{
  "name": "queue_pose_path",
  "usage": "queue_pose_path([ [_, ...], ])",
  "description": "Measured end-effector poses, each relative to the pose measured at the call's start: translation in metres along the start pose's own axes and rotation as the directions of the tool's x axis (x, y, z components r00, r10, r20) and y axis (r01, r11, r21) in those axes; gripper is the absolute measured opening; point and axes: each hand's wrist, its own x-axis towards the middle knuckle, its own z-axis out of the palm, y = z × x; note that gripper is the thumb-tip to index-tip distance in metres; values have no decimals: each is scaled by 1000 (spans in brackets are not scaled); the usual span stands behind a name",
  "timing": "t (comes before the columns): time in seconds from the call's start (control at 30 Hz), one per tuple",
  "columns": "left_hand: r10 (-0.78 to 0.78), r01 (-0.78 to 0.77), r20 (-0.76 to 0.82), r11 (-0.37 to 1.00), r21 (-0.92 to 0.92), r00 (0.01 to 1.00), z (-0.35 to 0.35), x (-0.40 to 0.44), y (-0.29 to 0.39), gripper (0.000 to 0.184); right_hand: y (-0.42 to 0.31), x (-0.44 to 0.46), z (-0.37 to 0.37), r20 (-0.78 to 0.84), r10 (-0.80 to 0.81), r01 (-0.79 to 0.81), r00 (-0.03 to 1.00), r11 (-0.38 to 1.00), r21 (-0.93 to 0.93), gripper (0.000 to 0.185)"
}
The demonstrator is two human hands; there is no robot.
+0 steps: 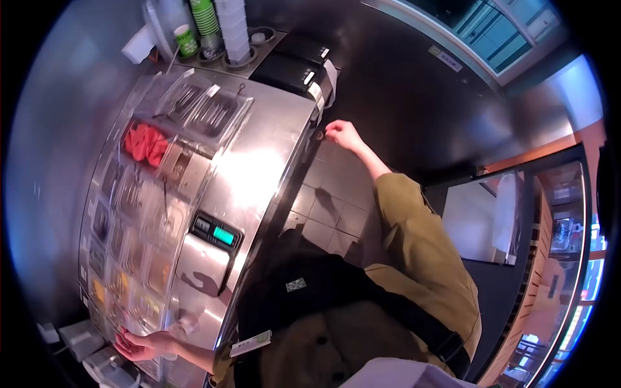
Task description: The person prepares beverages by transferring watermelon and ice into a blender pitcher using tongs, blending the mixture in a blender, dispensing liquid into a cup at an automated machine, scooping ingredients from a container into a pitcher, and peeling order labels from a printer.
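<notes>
My left hand is over the near end of the rows of clear food containers, its fingers loosely bent and apart, holding nothing I can see. Some tubs under and beyond it have yellow contents. My right hand is raised off the counter's edge, below the black printer. Its fingers are curled together at the tips; whatever they hold, if anything, is too small to make out. Between my arms, a digital scale with a lit green display lies on the steel counter.
Red folded pieces fill one tub at the far end, near lidded clear boxes. Behind them stand stacked green cups and white cups. White containers sit at lower left. Tiled floor shows beside the counter.
</notes>
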Motion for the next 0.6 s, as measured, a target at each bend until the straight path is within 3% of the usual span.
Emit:
queue_pose_path([
  [0.07,-62,61,22,998,23,998,42,-17,17,29,38,67,-13,-201,-85,49,976,982,-180,15],
  [0.17,-154,153,42,988,19,987,101,-37,26,27,61,137,-19,-294,-122,66,948,979,-193,29],
  [0.2,-181,178,66,983,46,981,122,-40,32,26,68,152,-18,-304,-144,104,942,984,-146,43],
  [0.27,-192,188,105,981,45,976,166,-49,47,26,113,199,-5,-327,-274,214,904,954,-209,44],
  [0.3,-170,169,135,985,16,976,191,-49,53,25,122,205,-5,-260,-249,196,933,957,-213,40],
  [0.33,-139,143,181,990,-9,974,214,-44,61,24,117,207,-13,-104,-133,123,986,987,-99,39],
  [0.4,-39,52,262,998,-46,964,257,-38,77,24,88,184,-57,239,81,-103,968,991,82,37],
  [0.53,28,42,326,978,-205,945,334,-51,107,23,35,125,-135,365,-31,-67,930,966,251,29],
  [0.6,35,72,352,956,-285,935,363,-71,133,20,4,113,-164,457,-22,-163,889,918,361,26],
])
